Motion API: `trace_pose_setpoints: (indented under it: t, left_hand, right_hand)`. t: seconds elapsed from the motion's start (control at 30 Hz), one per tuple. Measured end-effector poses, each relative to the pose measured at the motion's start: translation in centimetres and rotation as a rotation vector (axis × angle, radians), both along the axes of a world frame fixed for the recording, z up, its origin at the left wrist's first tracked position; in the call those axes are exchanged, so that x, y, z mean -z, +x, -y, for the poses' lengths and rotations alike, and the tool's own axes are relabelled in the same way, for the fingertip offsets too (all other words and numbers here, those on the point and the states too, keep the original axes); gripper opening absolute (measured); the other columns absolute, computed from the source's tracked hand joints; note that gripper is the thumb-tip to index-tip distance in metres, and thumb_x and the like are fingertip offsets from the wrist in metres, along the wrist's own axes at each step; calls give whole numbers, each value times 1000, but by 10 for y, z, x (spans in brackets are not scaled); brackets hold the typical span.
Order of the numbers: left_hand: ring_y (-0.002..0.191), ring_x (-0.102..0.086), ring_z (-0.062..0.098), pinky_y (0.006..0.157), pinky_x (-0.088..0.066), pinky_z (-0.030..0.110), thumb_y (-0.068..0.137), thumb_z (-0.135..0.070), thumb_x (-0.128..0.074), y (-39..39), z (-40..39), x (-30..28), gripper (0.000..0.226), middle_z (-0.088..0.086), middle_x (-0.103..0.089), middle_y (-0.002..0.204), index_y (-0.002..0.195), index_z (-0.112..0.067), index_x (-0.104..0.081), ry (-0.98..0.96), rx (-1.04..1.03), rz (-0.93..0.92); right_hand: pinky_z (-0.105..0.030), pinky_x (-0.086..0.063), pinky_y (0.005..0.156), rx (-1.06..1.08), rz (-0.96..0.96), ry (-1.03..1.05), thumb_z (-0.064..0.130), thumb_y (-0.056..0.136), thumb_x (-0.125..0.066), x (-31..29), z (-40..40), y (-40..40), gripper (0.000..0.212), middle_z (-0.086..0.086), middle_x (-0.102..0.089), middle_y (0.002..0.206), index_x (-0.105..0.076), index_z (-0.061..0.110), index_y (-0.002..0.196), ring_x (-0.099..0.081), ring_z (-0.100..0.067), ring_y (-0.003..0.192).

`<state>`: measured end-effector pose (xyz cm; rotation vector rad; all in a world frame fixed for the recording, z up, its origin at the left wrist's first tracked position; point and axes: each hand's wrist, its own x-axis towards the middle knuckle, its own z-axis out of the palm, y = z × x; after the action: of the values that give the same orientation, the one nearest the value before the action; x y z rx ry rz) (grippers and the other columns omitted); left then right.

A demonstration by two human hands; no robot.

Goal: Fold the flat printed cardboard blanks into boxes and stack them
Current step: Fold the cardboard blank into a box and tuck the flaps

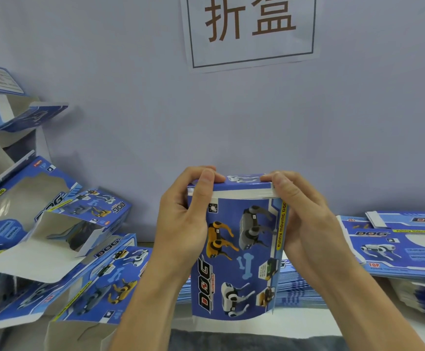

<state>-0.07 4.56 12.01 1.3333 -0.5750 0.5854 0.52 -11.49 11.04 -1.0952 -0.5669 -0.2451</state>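
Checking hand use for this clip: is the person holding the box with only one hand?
No. Both the left hand and the right hand grip the top end of the blue printed box, one on each side.

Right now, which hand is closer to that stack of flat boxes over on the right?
The right hand. It grips the box being folded on the side facing the flat stack; the left hand grips the box's far side.

Folded boxes (62, 239) crowding the left, flat blanks (394, 247) stacked right (wall close behind), open air above both.
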Motion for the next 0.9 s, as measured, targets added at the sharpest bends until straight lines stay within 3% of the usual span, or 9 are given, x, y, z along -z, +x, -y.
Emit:
trace_pose_setpoints:
  t: [0.1, 0.23, 0.43, 0.57, 0.73, 0.83, 0.9]
  left_hand:
    - [87, -75, 21, 60, -62, 36, 86, -51, -61, -1, -4, 2, 22, -15, -73, 98, 88, -29, -65, 20, 46, -16]
    - [89, -75, 28, 64, -63, 44, 90, -37, -67, -2, -10, 4, 6, -14, -74, 100, 91, -33, -64, 65, 101, -9]
    - [90, -75, 24, 67, -63, 45, 83, -44, -65, -2, -7, 2, 13, -14, -74, 98, 86, -31, -65, 53, 85, -9]
    - [99, -73, 23, 67, -63, 41, 76, -47, -66, -1, -8, 3, 18, -14, -68, 114, 81, -30, -70, 8, 60, -33]
    - [101, -72, 24, 68, -63, 36, 75, -45, -64, -1, -8, 0, 14, -14, -67, 118, 80, -36, -73, 38, 20, -23]
    - [105, -71, 24, 71, -63, 37, 75, -42, -75, -3, -12, 1, 12, -15, -64, 125, 85, -35, -73, 88, 48, -18]
    - [103, -72, 21, 69, -62, 34, 66, -36, -84, -3, -13, 3, 23, -16, -63, 127, 86, -33, -72, 111, 66, -21]
  right_hand:
    - [-46, -62, 67, 21, 12, -6, 42, 79, -71, 0, 0, 0, 24, -17, -71, 109, -70, 21, 92, -73, -33, 92]
    - [-40, -61, 61, 47, 10, 6, 46, 73, -69, -1, -2, -2, 29, -13, -73, 104, -72, 23, 90, -74, -31, 87]
    - [-44, -62, 62, -35, -10, 28, 26, 81, -71, 0, 3, -1, 7, -10, -72, 97, -71, 20, 82, -74, -30, 89]
    - [-46, -62, 67, -103, 17, 2, 30, 87, -61, 5, 9, 3, 14, -13, -71, 108, -65, 17, 90, -70, -35, 101]
    - [-47, -59, 77, -19, 141, -142, 53, 75, -78, 10, 12, 4, 51, -6, -64, 129, -64, 33, 120, -65, -31, 116]
    - [-47, -59, 77, 53, 121, -111, 56, 67, -83, 11, 8, 6, 49, 4, -57, 137, -71, 29, 107, -63, -30, 119]
    - [-45, -59, 75, 34, 87, -72, 52, 64, -86, 11, 9, 8, 45, 4, -56, 138, -73, 25, 98, -65, -31, 116]
